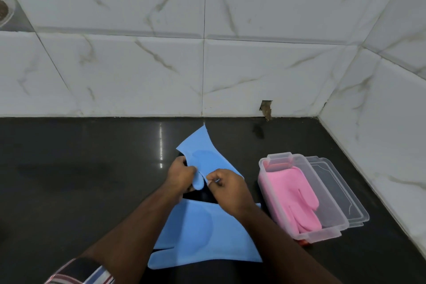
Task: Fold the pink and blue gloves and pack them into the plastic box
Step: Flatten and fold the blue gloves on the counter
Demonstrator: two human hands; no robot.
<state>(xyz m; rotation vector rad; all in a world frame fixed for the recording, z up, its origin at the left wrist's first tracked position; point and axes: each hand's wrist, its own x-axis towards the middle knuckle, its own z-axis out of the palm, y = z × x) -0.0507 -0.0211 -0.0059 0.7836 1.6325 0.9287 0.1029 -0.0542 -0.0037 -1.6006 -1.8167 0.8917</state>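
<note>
One blue glove (200,145) lies on the black counter with its cuff pointing toward the wall. My left hand (181,175) and my right hand (227,188) both pinch its finger end, where one blue finger tip sticks out between them. A second blue glove (202,233) lies flat nearer to me, partly under my forearms. The clear plastic box (341,226) stands open to the right, and a pink glove (297,193) lies inside it with its fingers pointing toward me.
The box's clear lid (338,182) lies right of the box, partly under it. White marble tile walls (207,64) close the counter at the back and right. A chipped hole (266,108) marks the wall base.
</note>
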